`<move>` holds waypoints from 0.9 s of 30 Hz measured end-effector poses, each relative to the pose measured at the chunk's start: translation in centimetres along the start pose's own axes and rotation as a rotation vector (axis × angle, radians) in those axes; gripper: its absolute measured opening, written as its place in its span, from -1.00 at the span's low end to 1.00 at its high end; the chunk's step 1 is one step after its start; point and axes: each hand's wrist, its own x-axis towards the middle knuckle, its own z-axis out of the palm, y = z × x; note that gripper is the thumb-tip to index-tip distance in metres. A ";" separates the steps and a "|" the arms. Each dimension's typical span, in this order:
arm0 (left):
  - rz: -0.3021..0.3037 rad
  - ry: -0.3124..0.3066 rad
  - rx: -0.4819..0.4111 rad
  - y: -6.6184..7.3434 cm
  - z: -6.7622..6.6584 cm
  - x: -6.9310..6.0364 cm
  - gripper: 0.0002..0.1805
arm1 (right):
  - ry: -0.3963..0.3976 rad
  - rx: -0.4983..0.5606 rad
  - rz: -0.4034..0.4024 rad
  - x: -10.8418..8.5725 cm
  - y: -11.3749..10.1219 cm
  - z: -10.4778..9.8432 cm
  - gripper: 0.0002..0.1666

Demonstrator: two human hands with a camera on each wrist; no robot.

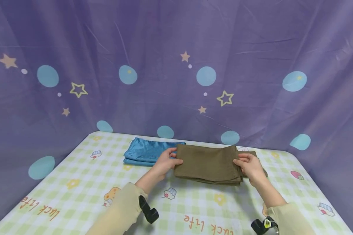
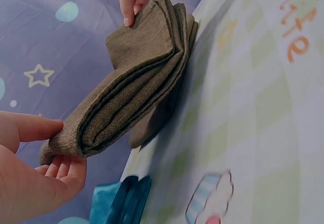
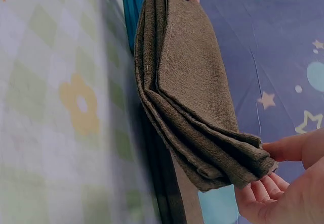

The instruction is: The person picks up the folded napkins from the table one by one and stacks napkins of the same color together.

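Observation:
A folded brown cloth [image 1: 207, 163] is held up off the table by its two ends, several layers thick. My left hand [image 1: 164, 163] pinches its left end, thumb on the near face and fingers behind, as the left wrist view shows on the folded edge of the cloth [image 2: 114, 102]. At the other end, my right hand [image 1: 251, 168] grips the loose layered corner, thumb over and fingers under. Behind and below it on the right lies another brown folded cloth [image 1: 254, 153], mostly hidden. A shiny blue folded cloth [image 1: 148, 150] lies just beyond my left hand.
The table wears a green-and-white checked cover [image 1: 85, 182] with printed cupcakes, flowers and lettering. A purple curtain [image 1: 164, 49] with stars and blue ovals hangs close behind its far edge. Each wrist carries a black camera mount [image 1: 148, 210].

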 end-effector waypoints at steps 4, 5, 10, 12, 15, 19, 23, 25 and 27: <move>-0.004 0.000 -0.028 -0.4 1.3 1.1 -0.28 | 0.020 0.025 0.002 0.3 0.1 -1.0 -0.40; -0.004 0.000 -0.036 -0.4 1.5 1.3 -0.28 | 0.024 0.031 0.001 0.4 0.1 -1.2 -0.40; 0.010 -0.004 -0.081 -0.6 2.9 2.2 -0.30 | 0.048 0.050 -0.005 1.0 0.4 -2.4 -0.38; 0.018 -0.011 -0.099 -0.5 3.4 2.6 -0.32 | 0.055 0.060 -0.007 1.2 0.5 -2.9 -0.38; 0.038 -0.011 -0.119 -0.4 4.0 3.3 -0.35 | 0.068 0.061 -0.005 1.6 0.6 -3.5 -0.38; 0.055 -0.009 -0.157 -0.2 4.9 4.2 -0.37 | 0.101 0.032 -0.002 2.1 0.7 -4.3 -0.36; 0.059 -0.020 -0.198 -0.1 5.7 5.1 -0.36 | 0.117 0.043 0.007 2.8 0.9 -4.9 -0.33; 0.058 -0.025 -0.199 -0.1 6.1 5.5 -0.36 | 0.125 0.067 0.020 3.2 1.1 -5.2 -0.32; 0.052 -0.025 -0.200 -0.1 6.5 5.9 -0.36 | 0.146 0.089 0.023 3.6 1.3 -5.4 -0.33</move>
